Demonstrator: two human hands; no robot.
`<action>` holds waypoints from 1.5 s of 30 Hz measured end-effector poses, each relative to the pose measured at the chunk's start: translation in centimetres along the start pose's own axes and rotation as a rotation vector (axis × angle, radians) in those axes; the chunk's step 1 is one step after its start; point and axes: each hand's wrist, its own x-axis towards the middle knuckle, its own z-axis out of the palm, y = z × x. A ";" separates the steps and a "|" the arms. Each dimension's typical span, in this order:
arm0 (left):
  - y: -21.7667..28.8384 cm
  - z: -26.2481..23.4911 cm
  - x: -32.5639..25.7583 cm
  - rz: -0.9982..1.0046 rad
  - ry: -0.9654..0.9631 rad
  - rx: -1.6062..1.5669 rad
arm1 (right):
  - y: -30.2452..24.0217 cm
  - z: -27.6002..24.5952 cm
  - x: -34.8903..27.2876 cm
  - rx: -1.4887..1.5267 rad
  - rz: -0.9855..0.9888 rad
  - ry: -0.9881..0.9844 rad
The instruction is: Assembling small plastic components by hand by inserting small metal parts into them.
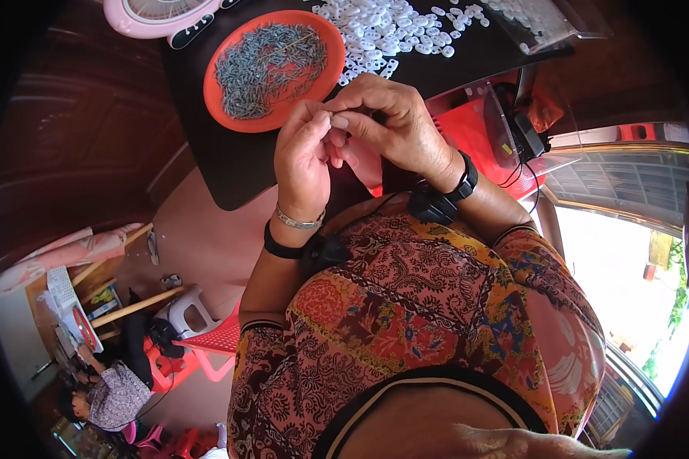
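Note:
My left hand [305,157] and my right hand [394,126] meet above the near edge of a dark table. Both are closed, thumbs and fingertips pressed together at one spot. Whatever they pinch is too small and too covered by the fingers to name. Just beyond them lies an orange plate [216,103] holding a heap of small grey screws [260,73]. To its right, many small white plastic pieces [375,34], some oval with holes, are spread over the table.
A pink fan [161,17] stands at the table's far left. A clear bag of white pieces [532,23] lies far right. Below the right side is a red container [475,130]. Lower left are a red plastic chair [214,348] and another person [119,394].

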 end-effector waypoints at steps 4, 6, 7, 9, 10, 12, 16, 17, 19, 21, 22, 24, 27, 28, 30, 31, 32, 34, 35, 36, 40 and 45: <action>0.1 0.5 0.0 0.007 0.081 -0.039 | -0.7 0.1 0.0 -0.243 -0.091 -0.014; 0.1 0.5 -0.2 0.013 0.089 -0.039 | -0.6 0.0 -0.1 -0.282 -0.104 -0.014; 0.1 0.4 -0.3 0.015 0.084 -0.037 | -0.5 0.0 -0.1 -0.285 -0.098 -0.010; 0.2 0.4 -0.6 0.022 0.077 -0.033 | -0.6 0.0 -0.3 -0.290 -0.097 -0.005; 0.2 0.5 -0.9 0.034 0.071 -0.029 | -0.7 0.0 -0.4 -0.278 -0.089 -0.003; 0.3 0.6 -1.3 0.053 0.067 -0.026 | -1.1 0.1 -0.7 -0.267 -0.086 -0.005; 0.4 0.3 -2.5 0.085 0.064 0.132 | -2.2 0.3 -1.3 -0.252 -0.061 -0.100; 0.4 0.2 -2.9 0.081 0.056 0.217 | -2.6 0.4 -1.5 -0.219 -0.026 -0.123; 0.3 0.1 -3.7 0.098 0.041 0.260 | -3.1 0.7 -2.1 -0.138 0.039 -0.132; 0.1 0.0 -4.5 0.115 0.028 0.303 | -3.5 1.0 -2.6 -0.057 0.105 -0.142; 0.1 -0.1 -4.8 0.112 0.018 0.289 | -3.6 1.2 -2.9 -0.003 0.163 -0.117; 0.3 -0.2 -5.4 0.119 0.009 0.275 | -4.1 1.3 -3.1 0.048 0.215 -0.097; 1.1 -0.4 -6.0 0.078 -0.035 0.277 | -5.1 1.1 -2.9 -0.119 0.252 -0.201; 1.3 -0.6 -6.2 0.068 -0.048 0.263 | -5.2 1.1 -2.7 -0.137 0.200 -0.230; 1.9 -1.0 -6.3 0.064 -0.059 0.250 | -5.7 1.0 -2.2 -0.158 0.141 -0.262; 2.2 -1.3 -6.4 0.098 -0.022 0.222 | -6.3 0.9 -1.9 -0.233 0.108 -0.221; 2.4 -1.6 -6.5 0.131 0.014 0.194 | -6.6 0.8 -1.6 -0.307 0.076 -0.179; 2.8 -2.7 -6.0 0.200 0.100 0.207 | -6.0 -0.3 -0.9 -0.419 -0.006 -0.121; 3.1 -3.3 -5.6 0.230 0.141 0.210 | -6.1 -1.0 -0.2 -0.577 -0.093 -0.119; 3.3 -3.9 -5.3 0.224 0.179 0.215 | -5.7 -1.7 0.5 -0.674 -0.128 -0.131; 3.0 -5.1 -3.3 0.248 0.219 0.197 | -3.2 -1.9 3.6 -0.784 -0.190 -0.206; 2.1 -5.0 -2.5 0.191 0.261 0.237 | 1.4 1.0 7.4 -0.912 -0.209 -0.349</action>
